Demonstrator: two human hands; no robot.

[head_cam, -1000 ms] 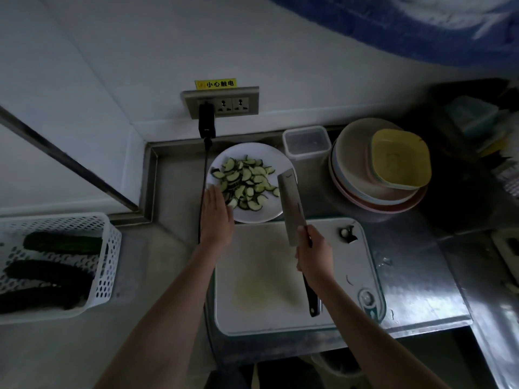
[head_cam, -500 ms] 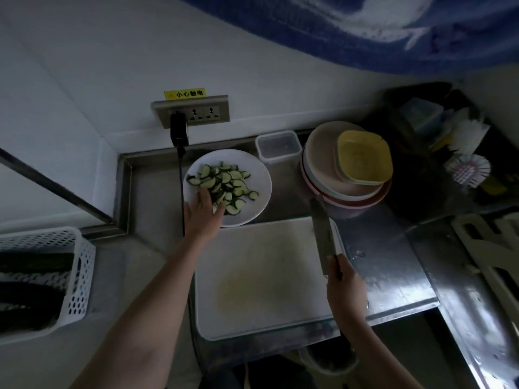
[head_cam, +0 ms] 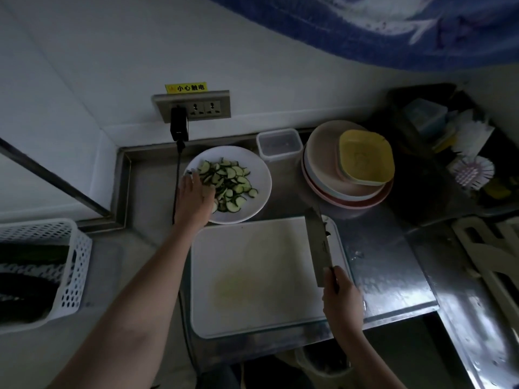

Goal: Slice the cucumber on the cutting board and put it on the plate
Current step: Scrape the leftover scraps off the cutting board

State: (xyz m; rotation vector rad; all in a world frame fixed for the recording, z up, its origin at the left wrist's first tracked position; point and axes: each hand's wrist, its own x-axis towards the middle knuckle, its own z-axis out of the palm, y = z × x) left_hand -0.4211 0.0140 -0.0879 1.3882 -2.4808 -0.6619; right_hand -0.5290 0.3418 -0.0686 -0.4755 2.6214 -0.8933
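the right hand [head_cam: 341, 300] grips the handle of a cleaver [head_cam: 318, 245], blade pointing away from the hand along the right edge of the white cutting board [head_cam: 252, 276]. the board lies on the steel counter [head_cam: 387, 265] between the two hands. the left hand [head_cam: 195, 196], fingers extended and relaxed, rests on the near left rim of the white plate [head_cam: 261, 175], fingertips touching the cucumber slices [head_cam: 229, 182] piled there. right of this hand stands a stack of plates [head_cam: 348, 169]; left of it, a white basket [head_cam: 70, 265].
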